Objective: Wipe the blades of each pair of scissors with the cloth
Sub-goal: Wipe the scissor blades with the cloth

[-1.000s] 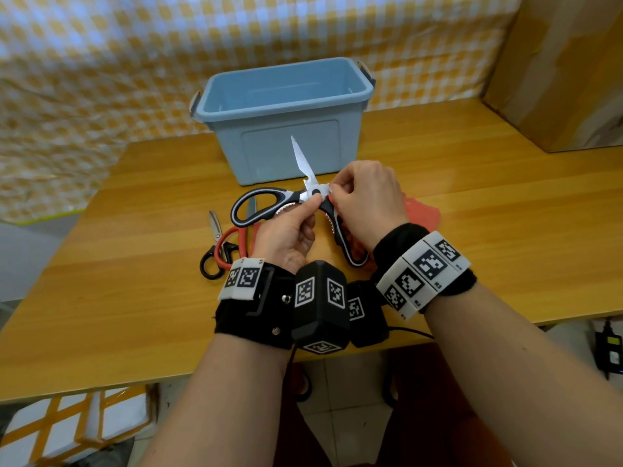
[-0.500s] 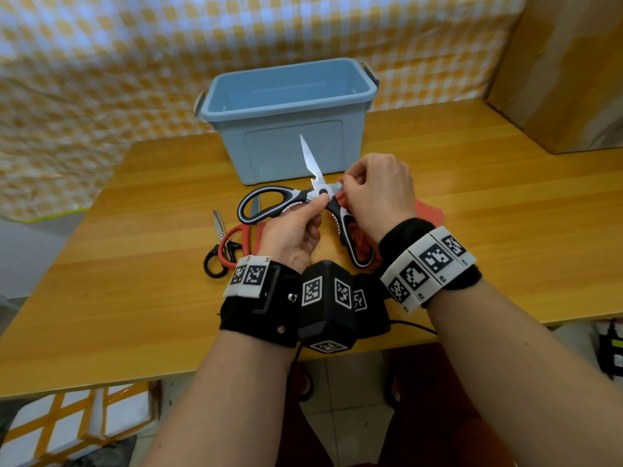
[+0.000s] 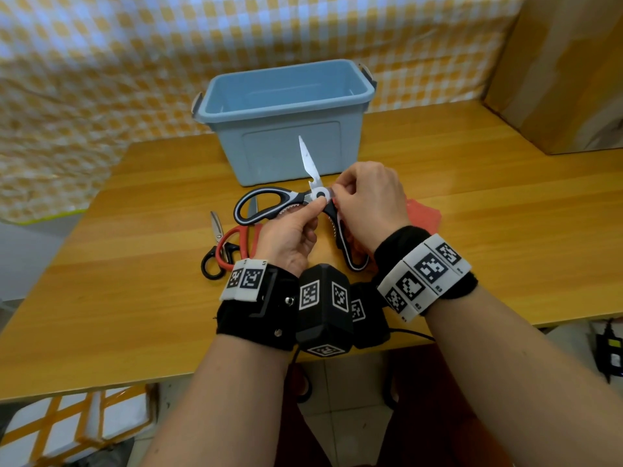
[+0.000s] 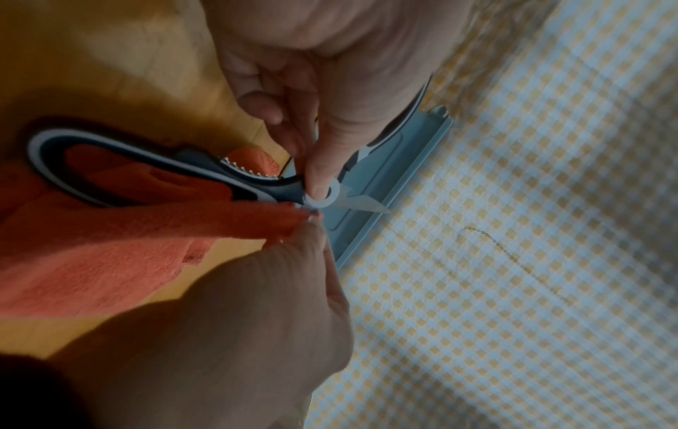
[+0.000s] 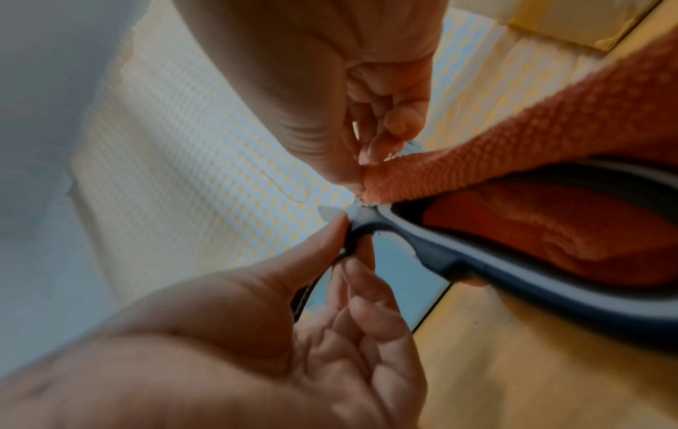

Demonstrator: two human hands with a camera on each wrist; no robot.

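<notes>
Your left hand (image 3: 290, 235) pinches the large kitchen scissors with black-and-grey handles and steel blades (image 3: 305, 202) right at the round pivot, thumb tip on the metal disc and the other fingers curled underneath. The scissors are spread wide open and held just above the wooden table (image 3: 135, 281), in front of the light blue plastic storage bin (image 3: 286, 129). 1 pointed, shiny blade stands up against the bin's front wall; the other blade is hidden inside your right hand (image 3: 369, 203). 1 handle loop points left, the other points back toward your wrists, and a row of small metal teeth shows on the inner edge of each handle.

Your right hand pinches the orange textured cloth (image 4: 110, 246) between thumb and fingertips beside the pivot. In the left wrist view the cloth's gathered edge meets the metal just under the pivot, and the rest of it drapes down onto the table, showing through the handle loop. Whether the cloth wraps the hidden blade, you cannot tell.

To the left on the table lie 2 more pairs, both closed: red-handled scissors (image 3: 236, 237) and small black-handled scissors (image 3: 215, 251), overlapping at their handles with their blades pointing away from you.
</notes>
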